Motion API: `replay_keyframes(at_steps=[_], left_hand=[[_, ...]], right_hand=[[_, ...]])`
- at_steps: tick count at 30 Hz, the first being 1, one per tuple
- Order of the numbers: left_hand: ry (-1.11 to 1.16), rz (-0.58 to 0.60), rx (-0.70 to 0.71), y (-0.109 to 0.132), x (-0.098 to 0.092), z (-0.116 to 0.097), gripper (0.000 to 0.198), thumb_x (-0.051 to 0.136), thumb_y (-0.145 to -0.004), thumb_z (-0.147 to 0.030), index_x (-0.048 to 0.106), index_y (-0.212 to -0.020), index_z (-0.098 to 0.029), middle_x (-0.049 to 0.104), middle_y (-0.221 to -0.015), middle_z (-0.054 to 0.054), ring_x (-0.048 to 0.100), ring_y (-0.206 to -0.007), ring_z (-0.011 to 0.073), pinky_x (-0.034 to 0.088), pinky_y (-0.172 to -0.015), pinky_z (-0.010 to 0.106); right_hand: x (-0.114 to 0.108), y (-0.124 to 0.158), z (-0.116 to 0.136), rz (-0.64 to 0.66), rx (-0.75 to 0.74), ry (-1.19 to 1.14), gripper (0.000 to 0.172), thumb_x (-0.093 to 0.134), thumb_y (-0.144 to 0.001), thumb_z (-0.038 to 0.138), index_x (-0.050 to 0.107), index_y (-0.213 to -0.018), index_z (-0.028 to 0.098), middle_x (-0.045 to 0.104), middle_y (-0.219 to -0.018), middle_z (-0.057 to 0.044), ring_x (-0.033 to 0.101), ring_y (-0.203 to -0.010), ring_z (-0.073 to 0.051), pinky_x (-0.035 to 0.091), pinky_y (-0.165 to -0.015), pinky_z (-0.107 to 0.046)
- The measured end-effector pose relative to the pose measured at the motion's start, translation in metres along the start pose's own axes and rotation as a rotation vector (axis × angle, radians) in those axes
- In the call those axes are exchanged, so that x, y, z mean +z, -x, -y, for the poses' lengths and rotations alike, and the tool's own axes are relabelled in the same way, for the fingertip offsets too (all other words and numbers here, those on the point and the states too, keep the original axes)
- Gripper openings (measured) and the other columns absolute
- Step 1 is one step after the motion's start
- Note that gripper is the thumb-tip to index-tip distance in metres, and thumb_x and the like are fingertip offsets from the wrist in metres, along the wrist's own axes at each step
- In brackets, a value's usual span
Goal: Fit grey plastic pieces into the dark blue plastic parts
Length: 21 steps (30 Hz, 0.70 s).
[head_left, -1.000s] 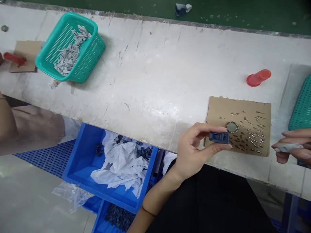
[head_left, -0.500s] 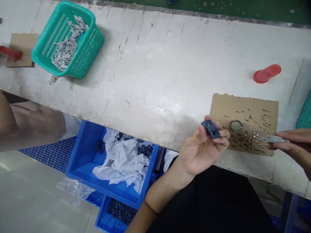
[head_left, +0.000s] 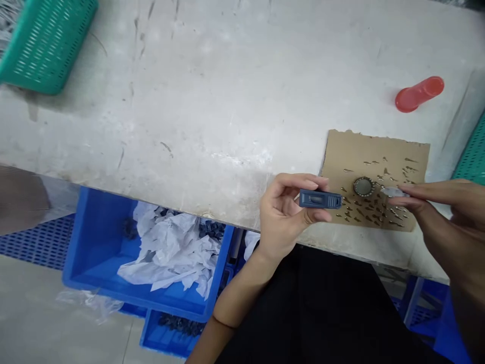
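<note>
My left hand [head_left: 284, 212] grips a dark blue plastic part [head_left: 320, 199] between thumb and fingers, holding it level above the near edge of a piece of cardboard [head_left: 379, 151]. My right hand [head_left: 435, 202] pinches a small pale grey strip [head_left: 396, 192] between its fingertips, over the cardboard's right side. Scattered on that cardboard are several small metal slivers around a round metal ring [head_left: 364, 186]. The strip and the blue part are apart, with the ring between them.
A red plastic tube [head_left: 419, 94] lies on the pale worktop [head_left: 189, 111], with a green basket [head_left: 45, 45] at upper left. Below the edge stand a blue crate [head_left: 98, 268] with crumpled white paper and dark parts, and a second crate [head_left: 166, 336]. A co-worker's sleeve [head_left: 22, 199] shows at left.
My left hand has turned the blue part from a steep angle to level. My right hand has moved left over the cardboard with the strip. The whole view has shifted left.
</note>
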State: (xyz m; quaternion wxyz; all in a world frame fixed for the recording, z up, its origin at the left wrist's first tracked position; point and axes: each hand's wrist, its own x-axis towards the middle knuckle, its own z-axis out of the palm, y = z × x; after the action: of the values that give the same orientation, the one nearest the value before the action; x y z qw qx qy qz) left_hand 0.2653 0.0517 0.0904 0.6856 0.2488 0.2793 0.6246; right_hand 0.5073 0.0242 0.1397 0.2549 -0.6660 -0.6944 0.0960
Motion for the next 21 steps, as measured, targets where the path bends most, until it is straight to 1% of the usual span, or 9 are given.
replay_keyframes(at_steps=[2,4,8,10,12,14,19,21], left_hand=[[0.032,0.029,0.011,-0.001,0.0,-0.001,0.031,0.088,-0.073,-0.028,0.067,-0.096,-0.024,0.074,-0.099,-0.002,0.071,-0.097,0.0098,0.06,-0.087,0.022],[0.053,0.043,0.037,-0.002,0.0,-0.002,0.029,0.086,-0.076,-0.026,0.067,-0.097,-0.024,0.073,-0.096,-0.002,0.071,-0.097,0.0089,0.059,-0.089,0.021],[0.025,0.026,0.055,-0.001,-0.001,-0.001,0.028,0.085,-0.077,-0.029,0.066,-0.097,-0.025,0.072,-0.094,-0.002,0.071,-0.099,0.0104,0.059,-0.088,0.022],[0.02,0.029,0.062,-0.001,-0.001,-0.001,0.028,0.085,-0.078,-0.029,0.066,-0.098,-0.025,0.072,-0.094,-0.003,0.071,-0.099,0.0104,0.059,-0.087,0.022],[0.031,0.034,0.072,0.0,-0.002,-0.001,0.027,0.084,-0.079,-0.028,0.066,-0.098,-0.025,0.072,-0.095,-0.003,0.072,-0.098,0.0099,0.058,-0.086,0.022],[0.027,0.029,0.068,0.0,-0.001,-0.002,0.027,0.084,-0.079,-0.028,0.066,-0.098,-0.025,0.072,-0.095,-0.003,0.072,-0.098,0.0098,0.058,-0.086,0.022],[-0.055,0.004,0.064,0.0,-0.001,-0.002,0.028,0.084,-0.078,-0.037,0.065,-0.095,-0.026,0.073,-0.095,-0.004,0.073,-0.1,0.0118,0.059,-0.084,0.023],[-0.064,0.007,0.083,-0.001,-0.001,-0.001,0.029,0.084,-0.078,-0.039,0.064,-0.094,-0.026,0.073,-0.094,-0.004,0.074,-0.098,0.0119,0.059,-0.082,0.022]], right_hand=[[0.001,-0.003,0.002,0.019,-0.035,0.035,0.041,0.082,-0.076,0.019,0.074,-0.108,0.043,0.074,-0.098,0.006,0.07,-0.09,-0.015,0.053,-0.077,-0.032],[0.002,-0.005,-0.004,0.057,-0.105,0.082,0.048,0.081,-0.075,0.014,0.072,-0.112,0.044,0.074,-0.1,0.007,0.07,-0.092,-0.015,0.054,-0.081,-0.034],[0.003,-0.006,-0.015,0.098,-0.277,0.105,0.063,0.082,-0.072,0.008,0.069,-0.121,0.045,0.074,-0.105,0.005,0.07,-0.095,-0.018,0.056,-0.085,-0.038],[0.004,-0.006,-0.016,0.089,-0.322,0.092,0.069,0.082,-0.07,0.005,0.067,-0.125,0.045,0.074,-0.106,0.004,0.07,-0.094,-0.018,0.058,-0.085,-0.038],[0.004,-0.005,-0.016,0.102,-0.328,0.082,0.072,0.081,-0.069,0.003,0.066,-0.126,0.045,0.074,-0.107,0.003,0.07,-0.094,-0.018,0.058,-0.085,-0.038],[0.005,-0.004,-0.014,0.127,-0.296,0.092,0.071,0.081,-0.07,0.003,0.067,-0.125,0.046,0.073,-0.109,0.003,0.069,-0.096,-0.018,0.057,-0.086,-0.039],[0.006,-0.005,-0.011,0.131,-0.232,0.103,0.055,0.079,-0.072,0.005,0.072,-0.112,0.041,0.074,-0.104,0.003,0.07,-0.095,-0.018,0.057,-0.086,-0.04],[0.006,-0.005,-0.009,0.132,-0.228,0.112,0.053,0.078,-0.072,0.004,0.072,-0.109,0.042,0.074,-0.102,0.004,0.07,-0.095,-0.018,0.057,-0.087,-0.039]])
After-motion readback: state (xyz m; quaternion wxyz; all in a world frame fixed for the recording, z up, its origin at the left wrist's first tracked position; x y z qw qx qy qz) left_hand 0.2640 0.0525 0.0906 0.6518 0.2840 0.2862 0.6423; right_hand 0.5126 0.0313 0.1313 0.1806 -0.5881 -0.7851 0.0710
